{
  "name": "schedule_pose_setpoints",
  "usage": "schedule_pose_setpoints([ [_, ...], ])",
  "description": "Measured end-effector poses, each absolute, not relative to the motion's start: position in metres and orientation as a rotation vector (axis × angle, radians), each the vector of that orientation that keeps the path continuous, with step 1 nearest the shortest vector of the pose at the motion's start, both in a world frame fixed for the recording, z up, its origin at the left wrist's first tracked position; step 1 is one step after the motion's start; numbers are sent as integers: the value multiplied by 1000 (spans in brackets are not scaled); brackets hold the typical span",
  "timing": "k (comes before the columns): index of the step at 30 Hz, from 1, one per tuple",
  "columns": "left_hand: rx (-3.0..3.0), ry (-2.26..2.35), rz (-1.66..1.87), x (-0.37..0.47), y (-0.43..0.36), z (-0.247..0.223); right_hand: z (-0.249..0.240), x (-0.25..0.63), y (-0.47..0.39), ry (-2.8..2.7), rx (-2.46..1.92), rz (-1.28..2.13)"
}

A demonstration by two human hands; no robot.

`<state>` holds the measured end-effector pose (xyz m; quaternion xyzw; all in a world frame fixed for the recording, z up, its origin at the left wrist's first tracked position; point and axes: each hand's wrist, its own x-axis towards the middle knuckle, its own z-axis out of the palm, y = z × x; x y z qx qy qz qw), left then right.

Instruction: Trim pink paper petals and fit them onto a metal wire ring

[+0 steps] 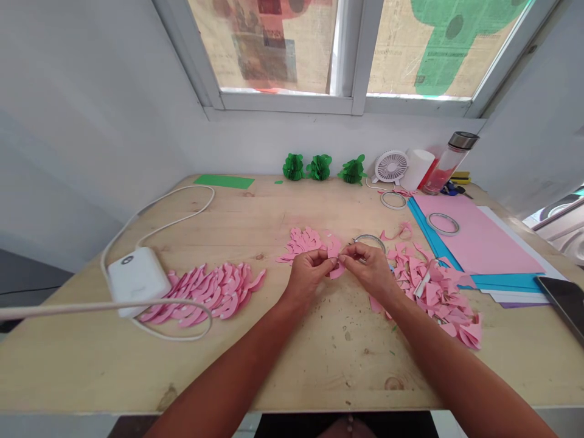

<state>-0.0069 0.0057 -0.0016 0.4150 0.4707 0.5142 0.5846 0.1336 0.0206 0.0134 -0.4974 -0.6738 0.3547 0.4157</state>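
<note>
Near the middle of the wooden table, my left hand [312,271] pinches a small pink paper piece [335,248] between thumb and fingers. My right hand [368,267] meets it from the other side, its fingertips closed at the paper's right edge. Just beyond my left hand lies a small pile of pink cut pieces [302,242]. A larger heap of curved pink pieces [219,292] is at the left. Pink scraps [433,292] lie to the right, partly under my right forearm. Behind my right hand a tape roll [370,238] rests flat.
A white power box [137,277] with a looping cable sits at the left. Three green paper shapes [318,167], a small fan [391,166] and a bottle [449,164] stand at the back. Coloured sheets [493,243] and a phone [563,301] lie at the right.
</note>
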Motion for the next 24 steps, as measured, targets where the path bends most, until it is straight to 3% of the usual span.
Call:
schedule_pose_setpoints([
  [24, 1129, 1253, 1248, -6, 4, -8, 7, 131, 21, -1758, -1325, 740],
])
